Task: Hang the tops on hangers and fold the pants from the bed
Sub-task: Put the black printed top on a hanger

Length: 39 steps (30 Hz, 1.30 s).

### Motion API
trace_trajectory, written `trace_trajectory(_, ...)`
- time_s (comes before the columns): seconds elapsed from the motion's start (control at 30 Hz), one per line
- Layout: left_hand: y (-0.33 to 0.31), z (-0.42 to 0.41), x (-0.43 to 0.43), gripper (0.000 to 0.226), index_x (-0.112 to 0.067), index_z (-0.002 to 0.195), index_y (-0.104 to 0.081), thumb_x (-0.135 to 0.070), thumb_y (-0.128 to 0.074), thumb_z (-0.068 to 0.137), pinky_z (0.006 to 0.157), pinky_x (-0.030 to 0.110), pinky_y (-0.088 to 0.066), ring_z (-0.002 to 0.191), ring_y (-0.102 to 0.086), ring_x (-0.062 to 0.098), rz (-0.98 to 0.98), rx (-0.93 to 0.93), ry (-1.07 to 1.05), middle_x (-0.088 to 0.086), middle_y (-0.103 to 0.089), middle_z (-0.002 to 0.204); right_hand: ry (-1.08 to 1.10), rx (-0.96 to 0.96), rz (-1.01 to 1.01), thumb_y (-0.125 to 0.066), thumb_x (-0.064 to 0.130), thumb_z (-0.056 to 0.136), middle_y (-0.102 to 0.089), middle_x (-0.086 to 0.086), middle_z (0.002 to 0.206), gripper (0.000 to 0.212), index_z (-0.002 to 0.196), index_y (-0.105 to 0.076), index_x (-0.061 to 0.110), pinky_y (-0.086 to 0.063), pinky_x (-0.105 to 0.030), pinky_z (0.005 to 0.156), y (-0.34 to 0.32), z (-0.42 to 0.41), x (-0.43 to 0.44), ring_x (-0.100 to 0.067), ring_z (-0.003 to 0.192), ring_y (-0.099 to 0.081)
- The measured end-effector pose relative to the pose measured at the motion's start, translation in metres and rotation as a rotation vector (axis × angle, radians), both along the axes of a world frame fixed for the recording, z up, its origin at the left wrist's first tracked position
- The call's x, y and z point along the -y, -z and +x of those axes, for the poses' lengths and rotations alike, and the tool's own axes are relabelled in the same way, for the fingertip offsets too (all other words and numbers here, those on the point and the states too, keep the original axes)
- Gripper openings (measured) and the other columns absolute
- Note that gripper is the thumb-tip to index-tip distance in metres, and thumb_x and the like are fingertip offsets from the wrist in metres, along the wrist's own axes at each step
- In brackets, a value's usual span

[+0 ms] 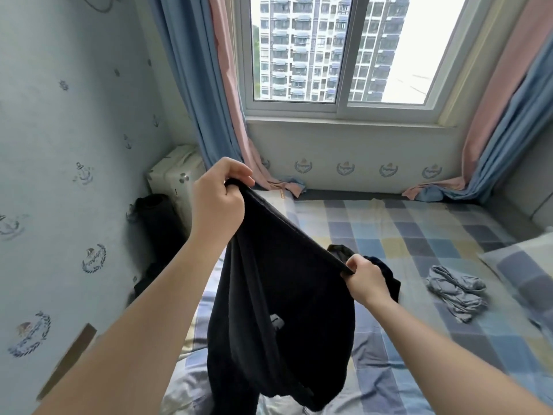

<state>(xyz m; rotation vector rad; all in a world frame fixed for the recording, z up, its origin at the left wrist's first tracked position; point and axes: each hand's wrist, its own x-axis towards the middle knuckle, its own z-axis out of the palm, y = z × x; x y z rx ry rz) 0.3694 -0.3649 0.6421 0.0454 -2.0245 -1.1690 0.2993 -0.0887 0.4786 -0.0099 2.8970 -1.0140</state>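
You've got the black garment [278,295] up in the middle of the frame, its top edge pulled taut on a slant between your hands. Your left hand [220,199], higher and centre-left, is clenched round one end of that edge. Your right hand [366,280], lower and just right of centre, pinches the other end. The rest hangs in loose folds down to the bottom edge, where it's cut off. Top or pants? Can't tell from here. A pale patch shows low on the cloth, too small to read. Behind your right hand, more dark cloth [392,284] lies on the bed [389,223], mostly hidden. A grey garment [454,292] sits crumpled at right, near the pillow [526,265], which the frame cuts. Checked sheet runs from your hands back toward the window [338,49]. The wall [59,175] stands close along your left arm.
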Motion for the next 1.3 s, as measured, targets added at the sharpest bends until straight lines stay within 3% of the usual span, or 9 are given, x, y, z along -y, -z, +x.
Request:
trace_trajectory(0.13,0.012,-0.018,-0.008,0.051,-0.027,0.088,-0.069,0.009,-0.035,0.074,0.079,0.015,-0.051,0.086,-0.065,0.002,0.011,0.137,0.018,-0.017,-0.071,0.084,0.058,-0.004,-0.128,-0.057,0.010,0.092,-0.062,-0.002,0.068,0.016,0.079,-0.053,0.020,-0.040,-0.025,0.045,0.001,-0.003,-0.033,-0.020,0.057,-0.057)
trace_trajectory(0.23,0.025,-0.036,-0.019,0.049,-0.028,0.085,-0.070,0.006,-0.035,0.076,0.069,0.021,-0.053,0.073,-0.065,0.005,0.018,0.231,0.028,-0.014,-0.070,0.080,-0.019,-0.086,-0.259,-0.059,0.011,0.093,-0.060,0.003,0.064,0.022,0.078,-0.054,0.026,-0.037,-0.017,0.048,-0.025,-0.007,-0.034,-0.014,0.058,-0.052)
trace_trajectory(0.4,0.053,-0.063,-0.051,0.033,-0.023,0.089,-0.068,0.000,-0.045,0.092,0.060,0.018,-0.048,0.066,-0.062,0.007,-0.005,0.399,0.093,-0.004,-0.069,0.081,-0.143,-0.085,-0.576,-0.059,0.008,0.095,-0.068,-0.018,0.075,0.015,0.086,-0.061,0.020,-0.043,-0.033,0.058,-0.081,-0.011,-0.029,-0.021,0.061,-0.055)
trace_trajectory(0.57,0.072,-0.075,-0.110,0.008,-0.025,0.098,-0.068,-0.020,-0.062,0.098,0.061,0.024,-0.047,0.061,-0.063,0.005,0.080,0.585,0.360,-0.001,-0.075,0.086,-0.045,-0.096,-0.731,-0.061,0.008,0.092,-0.065,-0.010,0.074,0.006,0.091,-0.063,0.014,-0.048,-0.033,0.059,-0.116,-0.031,-0.041,-0.021,0.064,-0.060)
trace_trajectory(0.73,0.070,-0.072,-0.182,0.007,-0.027,0.093,-0.068,-0.033,-0.067,0.094,0.070,0.019,-0.051,0.076,-0.070,0.002,0.085,0.551,0.620,-0.013,-0.074,0.084,0.050,-0.084,-0.773,-0.057,0.004,0.092,-0.063,-0.015,0.083,0.011,0.087,-0.060,0.013,-0.056,-0.053,0.073,-0.126,-0.057,-0.064,-0.029,0.075,-0.062)
trace_trajectory(0.8,0.071,-0.070,-0.212,0.024,-0.025,0.098,-0.064,-0.043,-0.073,0.084,0.068,0.024,-0.055,0.076,-0.070,0.005,0.135,0.576,0.675,-0.011,-0.072,0.087,0.079,-0.065,-0.814,-0.054,0.003,0.091,-0.061,-0.014,0.083,0.012,0.087,-0.059,0.013,-0.058,-0.056,0.075,-0.128,-0.065,-0.076,-0.028,0.075,-0.062)
trace_trajectory(0.9,0.085,-0.073,-0.249,0.044,-0.030,0.109,-0.056,-0.049,-0.075,0.075,0.078,0.034,-0.058,0.089,-0.069,0.009,0.062,0.640,0.557,-0.010,-0.069,0.097,0.106,-0.058,-0.866,-0.052,0.003,0.092,-0.060,-0.013,0.083,0.012,0.088,-0.059,0.012,-0.062,-0.051,0.070,-0.134,-0.078,-0.093,-0.026,0.074,-0.063)
trace_trajectory(1.03,0.110,-0.088,-0.279,0.020,-0.025,0.104,-0.051,-0.023,-0.067,0.092,0.077,0.039,-0.055,0.087,-0.065,0.014,0.029,0.680,0.314,-0.008,-0.066,0.093,0.143,-0.111,-0.924,-0.053,0.003,0.093,-0.057,-0.009,0.082,0.013,0.087,-0.057,0.013,-0.062,-0.042,0.065,-0.146,-0.097,-0.121,-0.024,0.072,-0.061)
trace_trajectory(1.3,0.133,-0.120,-0.309,0.010,-0.023,0.094,-0.050,-0.019,-0.059,0.097,0.076,0.042,-0.052,0.084,-0.060,0.019,0.091,0.583,0.093,-0.001,-0.060,0.094,0.198,-0.118,-1.041,-0.053,0.001,0.092,-0.054,-0.006,0.081,0.012,0.090,-0.055,0.013,-0.057,-0.031,0.058,-0.151,-0.122,-0.179,-0.018,0.068,-0.058)
